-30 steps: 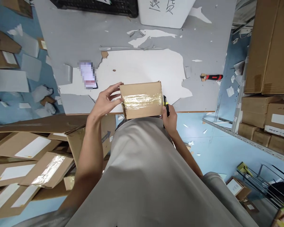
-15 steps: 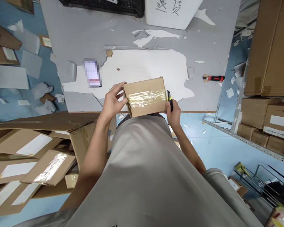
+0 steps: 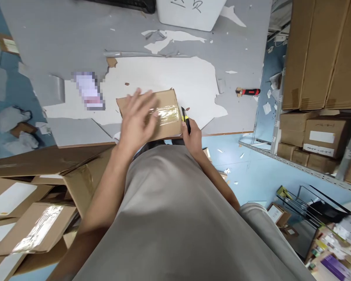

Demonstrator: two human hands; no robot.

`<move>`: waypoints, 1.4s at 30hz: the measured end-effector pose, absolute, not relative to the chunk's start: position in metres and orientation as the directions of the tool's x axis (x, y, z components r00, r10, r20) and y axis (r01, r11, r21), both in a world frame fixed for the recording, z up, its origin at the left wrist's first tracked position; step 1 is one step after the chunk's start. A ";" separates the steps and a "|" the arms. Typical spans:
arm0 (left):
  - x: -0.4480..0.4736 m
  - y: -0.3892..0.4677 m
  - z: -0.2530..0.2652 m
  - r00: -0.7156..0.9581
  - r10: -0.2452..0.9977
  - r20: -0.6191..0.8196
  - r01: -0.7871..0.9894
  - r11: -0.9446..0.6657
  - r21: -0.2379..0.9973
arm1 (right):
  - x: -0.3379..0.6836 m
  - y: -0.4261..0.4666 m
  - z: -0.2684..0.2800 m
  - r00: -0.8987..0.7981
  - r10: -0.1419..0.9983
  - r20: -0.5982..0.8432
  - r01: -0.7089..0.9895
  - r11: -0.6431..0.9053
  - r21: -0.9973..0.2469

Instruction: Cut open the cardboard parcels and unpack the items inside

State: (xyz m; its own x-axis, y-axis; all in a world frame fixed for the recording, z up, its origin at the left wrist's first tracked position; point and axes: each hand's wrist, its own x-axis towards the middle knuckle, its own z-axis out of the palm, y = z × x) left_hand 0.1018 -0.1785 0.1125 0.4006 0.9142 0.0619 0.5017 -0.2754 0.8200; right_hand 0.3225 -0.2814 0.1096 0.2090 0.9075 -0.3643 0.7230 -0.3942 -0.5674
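Observation:
A small brown cardboard box (image 3: 167, 98) with a shiny strip of clear tape (image 3: 168, 114) along its top sits at the near edge of the worktable. My left hand (image 3: 137, 123) is over the box's left part, fingers spread and slightly smeared by motion; whether it presses on the cardboard I cannot tell. Wrapped round a black-and-yellow box cutter (image 3: 186, 120), my right hand (image 3: 193, 137) is at the box's right end. The cutter points away from me, close beside the box wall.
On the grey and white worktable (image 3: 193, 74) lie a pixelated phone (image 3: 89, 90), a red-and-black tool (image 3: 249, 92) and a white bin (image 3: 190, 13). An open carton of taped parcels (image 3: 43, 226) is at lower left. Shelves of boxes (image 3: 312, 54) rise at right.
My left hand has gone from gripping the box's left edge to spreading over its top. My right hand keeps the cutter at the right end. The whole view has shifted.

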 end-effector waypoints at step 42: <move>0.151 -0.195 0.075 0.619 0.784 0.038 0.448 -0.393 0.803 | 0.278 -0.245 0.216 0.387 0.597 -0.703 0.868 -0.494 0.059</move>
State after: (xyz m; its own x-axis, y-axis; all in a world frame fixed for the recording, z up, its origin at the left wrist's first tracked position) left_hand 0.1508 -0.1949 0.0748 0.6194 0.7842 0.0377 0.4483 -0.3927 0.8030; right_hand 0.2777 -0.2446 0.2160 0.3872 0.5969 -0.7027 0.8677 -0.4936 0.0588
